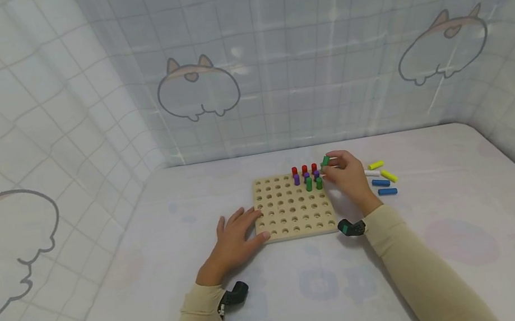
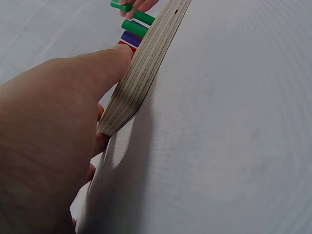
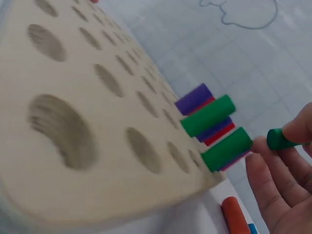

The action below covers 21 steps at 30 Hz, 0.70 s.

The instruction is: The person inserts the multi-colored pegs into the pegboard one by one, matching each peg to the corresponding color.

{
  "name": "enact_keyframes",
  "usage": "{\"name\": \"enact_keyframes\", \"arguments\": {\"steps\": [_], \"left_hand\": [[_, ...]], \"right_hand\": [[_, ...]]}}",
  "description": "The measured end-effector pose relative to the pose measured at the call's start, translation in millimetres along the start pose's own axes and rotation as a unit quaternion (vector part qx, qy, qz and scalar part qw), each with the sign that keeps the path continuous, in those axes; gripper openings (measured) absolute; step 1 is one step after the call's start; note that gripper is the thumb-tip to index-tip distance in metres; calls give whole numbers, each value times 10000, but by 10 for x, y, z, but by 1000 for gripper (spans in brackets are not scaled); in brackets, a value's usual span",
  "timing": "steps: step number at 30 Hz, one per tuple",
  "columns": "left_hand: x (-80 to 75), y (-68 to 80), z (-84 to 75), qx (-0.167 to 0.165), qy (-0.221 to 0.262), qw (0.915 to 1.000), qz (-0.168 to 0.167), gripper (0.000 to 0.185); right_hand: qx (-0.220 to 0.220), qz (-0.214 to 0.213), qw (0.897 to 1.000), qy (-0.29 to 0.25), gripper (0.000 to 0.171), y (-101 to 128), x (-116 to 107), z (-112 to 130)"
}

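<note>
A wooden pegboard [image 1: 292, 206] with rows of round holes lies on the table. Red pegs [image 1: 304, 168], purple pegs [image 1: 297, 180] and green pegs [image 1: 309, 184] stand upright in its far right part. My right hand [image 1: 348, 176] pinches another green peg [image 3: 279, 140] between thumb and fingers, above the board's far right corner. That peg is tilted and apart from the holes. My left hand [image 1: 236, 240] rests at the board's left edge with fingers spread, the thumb [image 2: 105, 68] touching the near left corner.
Loose yellow pegs [image 1: 388, 176], blue pegs [image 1: 388, 191] and a white peg [image 1: 372, 172] lie right of the board, by my right hand. An orange peg [image 3: 235, 214] lies beside the board in the right wrist view. A patterned curtain [image 1: 282, 65] encloses the table's back.
</note>
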State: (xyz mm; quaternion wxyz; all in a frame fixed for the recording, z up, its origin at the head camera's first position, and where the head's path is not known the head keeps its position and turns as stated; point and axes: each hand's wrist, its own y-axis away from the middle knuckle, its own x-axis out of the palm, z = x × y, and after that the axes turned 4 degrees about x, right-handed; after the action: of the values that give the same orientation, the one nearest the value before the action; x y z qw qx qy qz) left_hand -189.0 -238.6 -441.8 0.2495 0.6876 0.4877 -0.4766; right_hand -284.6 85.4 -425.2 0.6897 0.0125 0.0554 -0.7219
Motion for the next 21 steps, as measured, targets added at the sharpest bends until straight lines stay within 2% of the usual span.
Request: {"name": "enact_keyframes", "arguments": {"steps": [5,14,21], "left_hand": [[1,8,0,-51,24,10000,40,68],[16,0,13,-69,-50,10000,47,67],[6,-10,-11,-83,-21,10000,33,68]], "right_hand": [[-235,-32,9997,11,40,-11,75,8],[-585,-114,9976,363,37,23,153,61],[-760,106,9967,277,33,0,205,66]]}}
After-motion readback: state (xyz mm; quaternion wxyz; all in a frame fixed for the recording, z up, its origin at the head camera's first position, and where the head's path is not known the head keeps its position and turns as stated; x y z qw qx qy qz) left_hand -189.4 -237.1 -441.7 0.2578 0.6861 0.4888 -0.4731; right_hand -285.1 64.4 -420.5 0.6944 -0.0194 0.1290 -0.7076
